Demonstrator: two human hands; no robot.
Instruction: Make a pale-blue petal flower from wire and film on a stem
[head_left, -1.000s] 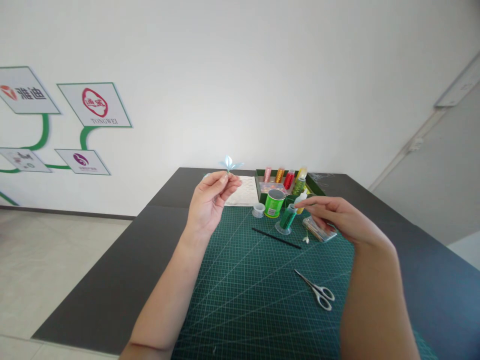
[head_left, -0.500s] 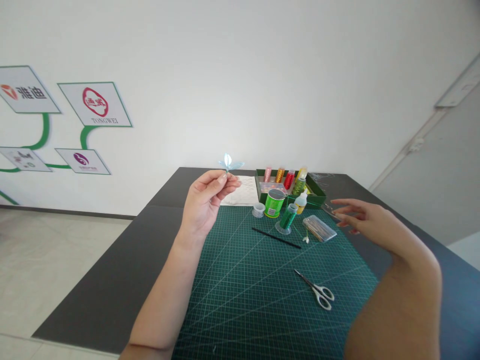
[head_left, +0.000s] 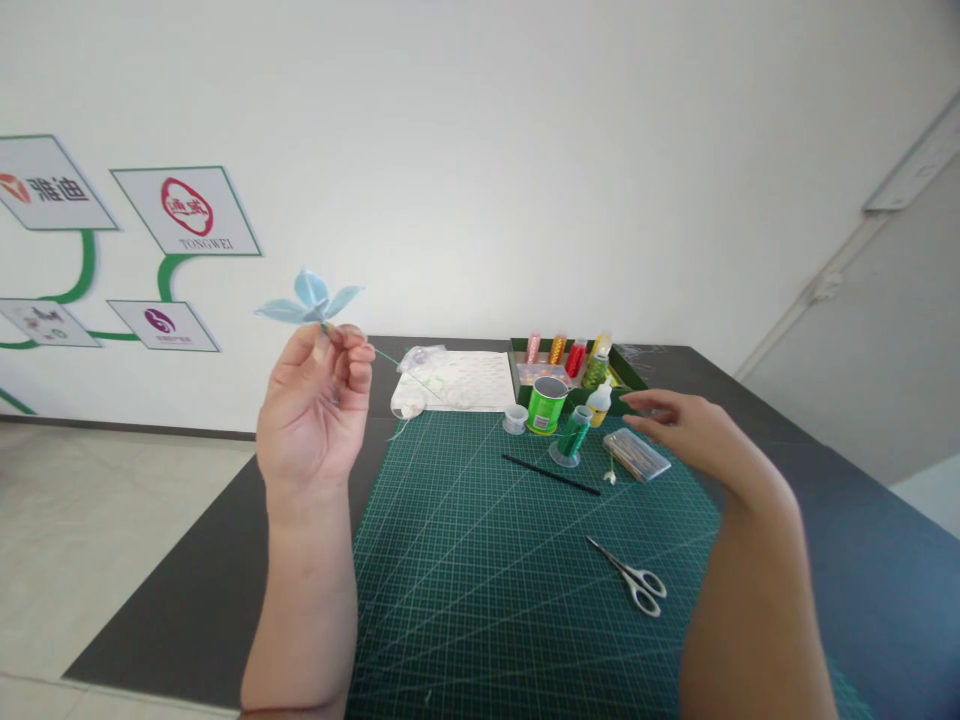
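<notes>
In my left hand, a light blue flower with pointed petals is pinched at its base between thumb and fingers, held up in front of the wall. A thin green thread slants down to the right from it. Over the right side of the table, my right hand hovers with thumb and fingers drawn near each other, apparently on the thread; its far end is too fine to trace. Close to its fingertips stand a glue bottle and a clear case of swabs or sticks.
A green cutting mat carries scissors, a black stick, a green thread spool, a green can, a small clear cup and a small white flower. Behind are a white sheet and a box of thread spools.
My left hand has moved left and nearer with the blue flower, uncovering the white sheet and the thread. My right hand has shifted left toward the glue bottle.
</notes>
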